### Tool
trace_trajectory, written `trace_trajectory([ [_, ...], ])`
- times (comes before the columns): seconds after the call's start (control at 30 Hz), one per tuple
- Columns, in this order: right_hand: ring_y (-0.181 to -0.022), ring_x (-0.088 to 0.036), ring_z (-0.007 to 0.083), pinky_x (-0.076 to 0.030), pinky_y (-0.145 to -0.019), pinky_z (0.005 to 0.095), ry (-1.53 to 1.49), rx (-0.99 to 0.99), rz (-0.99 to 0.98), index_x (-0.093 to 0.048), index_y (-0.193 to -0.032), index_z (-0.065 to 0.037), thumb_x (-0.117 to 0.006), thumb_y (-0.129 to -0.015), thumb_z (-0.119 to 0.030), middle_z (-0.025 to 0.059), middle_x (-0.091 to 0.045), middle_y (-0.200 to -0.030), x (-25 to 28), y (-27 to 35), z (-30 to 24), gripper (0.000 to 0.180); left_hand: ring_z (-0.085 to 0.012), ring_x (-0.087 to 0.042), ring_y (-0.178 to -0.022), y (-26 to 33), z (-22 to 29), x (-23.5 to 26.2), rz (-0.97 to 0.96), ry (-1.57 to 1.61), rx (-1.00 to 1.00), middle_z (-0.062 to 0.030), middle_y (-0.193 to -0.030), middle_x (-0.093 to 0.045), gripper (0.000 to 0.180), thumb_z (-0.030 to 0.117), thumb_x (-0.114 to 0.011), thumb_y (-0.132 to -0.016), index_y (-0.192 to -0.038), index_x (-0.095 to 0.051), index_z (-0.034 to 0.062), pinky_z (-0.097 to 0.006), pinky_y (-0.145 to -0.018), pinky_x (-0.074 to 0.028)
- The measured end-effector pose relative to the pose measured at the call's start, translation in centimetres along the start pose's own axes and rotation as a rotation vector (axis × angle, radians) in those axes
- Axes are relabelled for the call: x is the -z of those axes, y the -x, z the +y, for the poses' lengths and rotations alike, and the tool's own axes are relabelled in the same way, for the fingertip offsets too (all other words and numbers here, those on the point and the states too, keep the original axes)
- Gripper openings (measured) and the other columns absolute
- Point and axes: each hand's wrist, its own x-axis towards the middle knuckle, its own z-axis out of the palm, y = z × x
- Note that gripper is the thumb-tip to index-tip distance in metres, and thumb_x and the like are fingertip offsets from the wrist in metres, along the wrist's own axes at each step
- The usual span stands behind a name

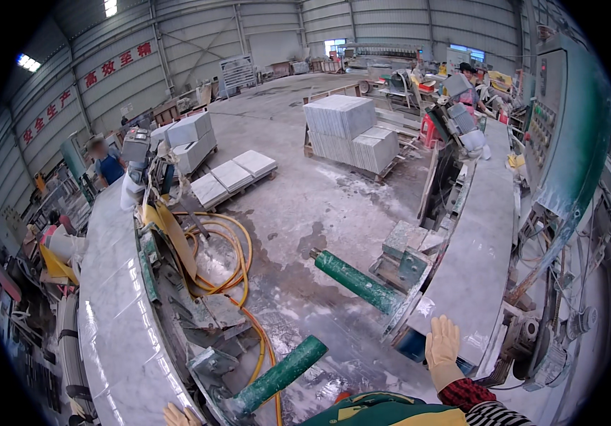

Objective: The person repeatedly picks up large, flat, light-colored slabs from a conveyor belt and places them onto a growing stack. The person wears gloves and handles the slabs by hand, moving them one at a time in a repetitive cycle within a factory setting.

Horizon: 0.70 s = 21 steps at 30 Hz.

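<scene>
My right hand (442,343), in a cream glove, lies flat with its fingers stretched at the near end of the right-hand run of grey-white stone slabs (470,273). It holds nothing. A dark blue surface (411,344) shows just beside it, under the slab's end. At the lower edge, my left hand (180,415), also gloved, is cut off by the picture. Its visible fingers are apart and rest by the inner edge of the left-hand run of shiny pale slabs (117,312). Between the two runs, green rollers (282,375) jut inward from each side.
Yellow hoses (243,245) coil on the wet floor. Stacked stone slabs (352,131) stand on pallets ahead, with flat tiles (233,176) to their left. A green control cabinet (568,128) rises at the right. People work at the far left and the far right.
</scene>
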Motion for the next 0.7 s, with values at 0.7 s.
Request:
trace_trajectory([
  [0.7,-0.140,-0.041,0.0423,-0.027,-0.121,0.0543,-0.044,-0.056,0.041,-0.054,-0.142,-0.003,-0.061,-0.093,-0.026,0.0240,-0.048,-0.151,2.8,-0.5,-1.0,0.055,-0.0461,-0.038,-0.145,0.0,-3.5,-1.3,0.239,0.055,0.217,-0.0280,-0.160,-0.037,0.077,0.059,-0.043,-0.101,-0.155,-0.043,0.0034,-0.052,-0.120,-0.030],
])
